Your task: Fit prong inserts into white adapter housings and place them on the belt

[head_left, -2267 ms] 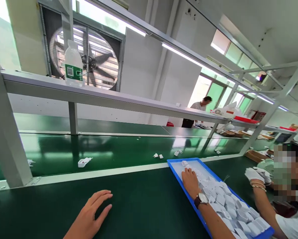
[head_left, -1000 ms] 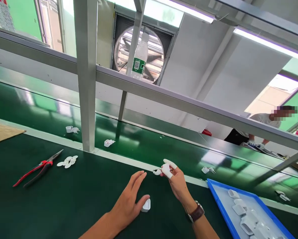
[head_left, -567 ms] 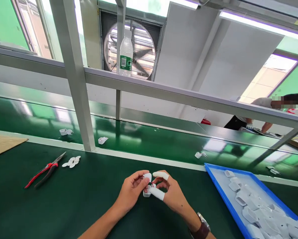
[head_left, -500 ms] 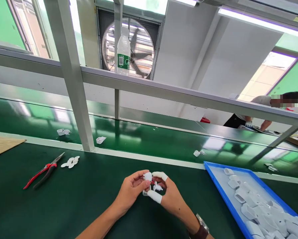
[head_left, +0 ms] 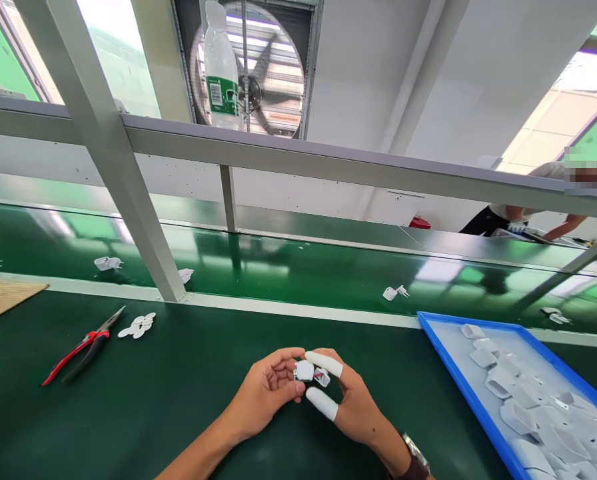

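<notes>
Overhead, a grey metal frame (head_left: 298,157) spans the room, with a large wall fan (head_left: 248,67) behind it and a water bottle (head_left: 220,67) standing on its rail. Below the frame runs a glossy green conveyor belt (head_left: 288,273) carrying scattered white parts, and nearer than that lies the dark green tabletop (head_left: 153,400). Right of the frame's slanted post, a blue tray (head_left: 453,370) of white housings rests on the tabletop; left of the post lie red-handled pliers (head_left: 81,347) beside a few white discs (head_left: 137,327). Below the post, the left hand (head_left: 266,393) and right hand (head_left: 351,400), wearing white finger cots, meet just above the tabletop, their fingers closed together on a small white plug part (head_left: 308,371).
</notes>
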`<state>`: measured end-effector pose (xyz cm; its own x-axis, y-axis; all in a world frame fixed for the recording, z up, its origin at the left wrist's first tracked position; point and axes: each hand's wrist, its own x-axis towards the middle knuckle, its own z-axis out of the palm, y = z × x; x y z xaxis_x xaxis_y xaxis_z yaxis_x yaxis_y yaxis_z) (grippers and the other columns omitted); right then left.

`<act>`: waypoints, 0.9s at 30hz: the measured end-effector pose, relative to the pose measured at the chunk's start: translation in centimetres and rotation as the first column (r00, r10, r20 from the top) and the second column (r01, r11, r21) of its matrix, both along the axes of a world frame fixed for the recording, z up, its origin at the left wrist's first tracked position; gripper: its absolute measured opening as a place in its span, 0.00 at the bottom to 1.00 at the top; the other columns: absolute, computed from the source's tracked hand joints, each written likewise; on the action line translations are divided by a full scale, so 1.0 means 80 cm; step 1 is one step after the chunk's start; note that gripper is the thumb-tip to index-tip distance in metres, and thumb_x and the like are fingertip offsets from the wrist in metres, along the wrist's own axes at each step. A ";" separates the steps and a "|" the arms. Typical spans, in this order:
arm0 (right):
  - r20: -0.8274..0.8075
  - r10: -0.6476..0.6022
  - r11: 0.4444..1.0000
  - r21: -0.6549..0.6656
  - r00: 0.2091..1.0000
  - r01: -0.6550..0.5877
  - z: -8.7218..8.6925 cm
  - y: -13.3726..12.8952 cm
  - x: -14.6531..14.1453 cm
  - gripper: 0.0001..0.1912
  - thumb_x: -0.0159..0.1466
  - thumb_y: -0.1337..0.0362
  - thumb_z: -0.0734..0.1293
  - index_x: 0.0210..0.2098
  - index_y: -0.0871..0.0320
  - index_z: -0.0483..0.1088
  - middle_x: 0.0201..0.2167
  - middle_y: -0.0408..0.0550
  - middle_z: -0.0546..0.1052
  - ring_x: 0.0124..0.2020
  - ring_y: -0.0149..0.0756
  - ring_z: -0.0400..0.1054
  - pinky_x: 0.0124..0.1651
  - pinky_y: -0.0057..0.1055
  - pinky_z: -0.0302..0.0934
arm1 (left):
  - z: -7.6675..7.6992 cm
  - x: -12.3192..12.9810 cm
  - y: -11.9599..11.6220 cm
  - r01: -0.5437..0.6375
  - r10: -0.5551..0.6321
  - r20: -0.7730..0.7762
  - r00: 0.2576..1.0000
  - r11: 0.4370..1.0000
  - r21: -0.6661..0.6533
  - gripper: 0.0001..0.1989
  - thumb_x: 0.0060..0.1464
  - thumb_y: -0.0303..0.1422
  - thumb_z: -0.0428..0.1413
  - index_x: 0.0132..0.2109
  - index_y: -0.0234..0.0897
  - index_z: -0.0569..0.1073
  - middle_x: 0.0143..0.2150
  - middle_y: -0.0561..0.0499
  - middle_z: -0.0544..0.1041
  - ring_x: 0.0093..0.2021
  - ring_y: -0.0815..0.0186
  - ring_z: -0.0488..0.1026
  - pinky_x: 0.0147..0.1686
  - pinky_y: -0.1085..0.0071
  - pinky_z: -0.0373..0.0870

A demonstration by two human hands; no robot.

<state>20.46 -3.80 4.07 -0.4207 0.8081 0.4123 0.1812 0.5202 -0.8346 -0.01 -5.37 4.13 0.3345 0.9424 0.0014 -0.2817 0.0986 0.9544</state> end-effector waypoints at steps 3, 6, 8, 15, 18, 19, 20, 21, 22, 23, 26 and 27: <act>-0.016 -0.026 0.998 0.058 1.000 0.027 -0.003 0.001 0.006 0.18 0.64 0.66 0.71 0.53 0.48 0.74 0.46 0.47 0.78 0.43 0.36 0.75 0.46 0.32 0.72 | -0.006 -0.002 -0.002 -0.088 0.113 -0.213 0.971 0.989 0.123 0.29 0.52 0.39 0.67 0.60 0.42 0.69 0.42 0.50 0.77 0.36 0.64 0.75 0.39 0.63 0.77; -0.048 -0.115 0.988 0.094 0.992 0.119 -0.005 0.006 0.012 0.16 0.64 0.66 0.71 0.52 0.48 0.74 0.45 0.47 0.77 0.42 0.36 0.75 0.43 0.31 0.72 | -0.015 -0.009 0.002 -0.115 0.312 -0.529 0.789 0.921 0.372 0.40 0.43 0.33 0.72 0.63 0.45 0.68 0.55 0.45 0.75 0.52 0.54 0.74 0.55 0.50 0.74; -0.046 -0.184 0.976 0.107 0.982 0.188 -0.006 0.009 0.015 0.17 0.65 0.66 0.70 0.53 0.49 0.74 0.45 0.47 0.77 0.39 0.34 0.74 0.42 0.31 0.71 | -0.023 -0.012 0.007 -0.026 0.356 -0.637 0.683 0.884 0.467 0.38 0.41 0.29 0.72 0.61 0.45 0.71 0.60 0.45 0.73 0.61 0.48 0.69 0.63 0.43 0.66; 0.002 -0.173 0.980 0.104 0.985 0.172 -0.004 0.004 0.009 0.12 0.67 0.62 0.68 0.50 0.50 0.76 0.42 0.48 0.77 0.38 0.36 0.74 0.38 0.31 0.71 | -0.036 -0.010 0.010 0.003 0.382 -0.574 0.724 0.831 0.556 0.15 0.61 0.30 0.56 0.55 0.44 0.73 0.57 0.48 0.78 0.57 0.59 0.76 0.60 0.55 0.73; 0.025 -0.157 0.979 0.137 0.987 0.152 -0.002 0.002 0.006 0.11 0.68 0.61 0.68 0.49 0.49 0.77 0.39 0.47 0.78 0.34 0.35 0.72 0.35 0.32 0.71 | -0.033 -0.010 0.007 -0.024 0.425 -0.531 0.733 0.796 0.605 0.14 0.64 0.32 0.54 0.55 0.44 0.73 0.57 0.47 0.79 0.57 0.59 0.76 0.60 0.56 0.73; 0.028 -0.158 0.977 0.149 0.987 0.152 -0.003 0.001 0.006 0.11 0.68 0.61 0.68 0.49 0.49 0.77 0.40 0.48 0.78 0.35 0.36 0.73 0.36 0.32 0.71 | -0.032 -0.011 0.006 -0.029 0.437 -0.525 0.730 0.788 0.615 0.14 0.64 0.33 0.55 0.56 0.44 0.73 0.56 0.47 0.79 0.56 0.59 0.77 0.59 0.57 0.75; 0.030 -0.163 0.975 0.155 0.986 0.157 -0.004 0.001 0.005 0.11 0.68 0.62 0.68 0.49 0.49 0.76 0.41 0.49 0.79 0.37 0.36 0.73 0.36 0.32 0.71 | -0.031 -0.011 0.006 -0.033 0.447 -0.525 0.724 0.783 0.621 0.14 0.64 0.33 0.55 0.56 0.44 0.73 0.55 0.47 0.79 0.53 0.60 0.78 0.55 0.59 0.77; 0.030 -0.168 0.975 0.156 0.985 0.161 -0.005 0.000 0.005 0.11 0.68 0.62 0.68 0.49 0.49 0.76 0.43 0.49 0.79 0.37 0.37 0.73 0.36 0.32 0.72 | -0.030 -0.011 0.005 -0.038 0.457 -0.527 0.717 0.780 0.624 0.14 0.64 0.34 0.56 0.56 0.45 0.73 0.54 0.48 0.80 0.50 0.60 0.79 0.50 0.62 0.79; 0.029 -0.171 0.975 0.153 0.985 0.164 -0.007 0.000 0.005 0.11 0.68 0.62 0.68 0.50 0.49 0.75 0.44 0.49 0.79 0.36 0.36 0.74 0.36 0.32 0.72 | -0.030 -0.011 0.004 -0.044 0.464 -0.528 0.711 0.779 0.626 0.15 0.64 0.34 0.57 0.57 0.45 0.73 0.53 0.48 0.80 0.46 0.62 0.79 0.45 0.65 0.80; 0.027 -0.178 0.974 0.147 0.984 0.172 -0.009 -0.001 0.005 0.12 0.67 0.62 0.68 0.50 0.50 0.75 0.44 0.49 0.79 0.36 0.36 0.74 0.37 0.32 0.72 | -0.029 -0.010 0.003 -0.049 0.469 -0.524 0.711 0.776 0.628 0.16 0.64 0.34 0.57 0.57 0.45 0.73 0.53 0.48 0.80 0.43 0.63 0.79 0.40 0.68 0.80; 0.029 -0.192 0.975 0.120 0.981 0.187 -0.011 -0.005 0.006 0.14 0.67 0.64 0.69 0.52 0.49 0.73 0.43 0.47 0.80 0.34 0.35 0.74 0.37 0.32 0.72 | -0.026 -0.010 0.001 -0.060 0.492 -0.490 0.720 0.747 0.662 0.19 0.63 0.32 0.58 0.60 0.46 0.72 0.54 0.47 0.78 0.43 0.64 0.79 0.40 0.70 0.80; 0.024 -0.183 0.975 0.129 0.983 0.178 -0.011 -0.007 0.006 0.14 0.67 0.65 0.69 0.52 0.48 0.73 0.43 0.46 0.80 0.34 0.35 0.74 0.37 0.32 0.72 | -0.025 -0.010 0.000 -0.057 0.503 -0.479 0.719 0.731 0.680 0.21 0.63 0.31 0.58 0.62 0.46 0.71 0.55 0.47 0.77 0.46 0.63 0.79 0.44 0.69 0.80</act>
